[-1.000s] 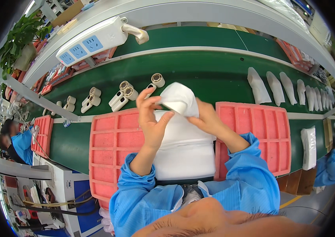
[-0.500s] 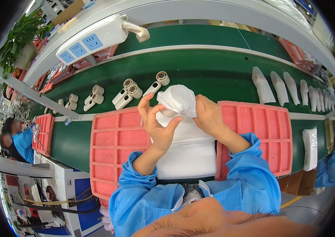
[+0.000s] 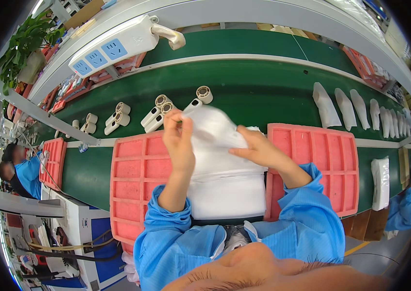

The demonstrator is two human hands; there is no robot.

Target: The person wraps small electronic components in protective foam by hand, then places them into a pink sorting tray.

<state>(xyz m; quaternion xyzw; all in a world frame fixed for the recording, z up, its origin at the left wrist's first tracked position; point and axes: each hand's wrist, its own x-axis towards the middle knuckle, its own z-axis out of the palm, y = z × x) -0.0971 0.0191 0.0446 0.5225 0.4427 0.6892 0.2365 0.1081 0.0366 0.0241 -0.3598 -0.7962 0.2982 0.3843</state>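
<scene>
A white, translucent soft sleeve (image 3: 213, 127) stretches between my two hands, slightly blurred; a rounded shape bulges in it, but what is inside cannot be made out. My left hand (image 3: 179, 138) pinches its upper left edge. At the lower right edge, my right hand (image 3: 259, 148) grips it between thumb and fingers. Below lies a stack of white sheets or sleeves (image 3: 227, 196), between two pink compartment trays, left (image 3: 142, 150) and right (image 3: 311, 140). Just beyond my left hand, cream-coloured housings with round ends and handles (image 3: 161, 112) sit on the green belt.
Several white-wrapped pieces (image 3: 327, 105) lie in a row on the green belt (image 3: 263, 92) at right. A white power strip (image 3: 113, 46) hangs from the overhead frame. A white packet (image 3: 380, 184) rests at far right. Co-workers in blue are at left (image 3: 28, 177) and right (image 3: 407, 206).
The bunched white sleeve has turned and spread out. My left hand has moved up and left to its upper edge; my right hand has shifted slightly down and changed its grip.
</scene>
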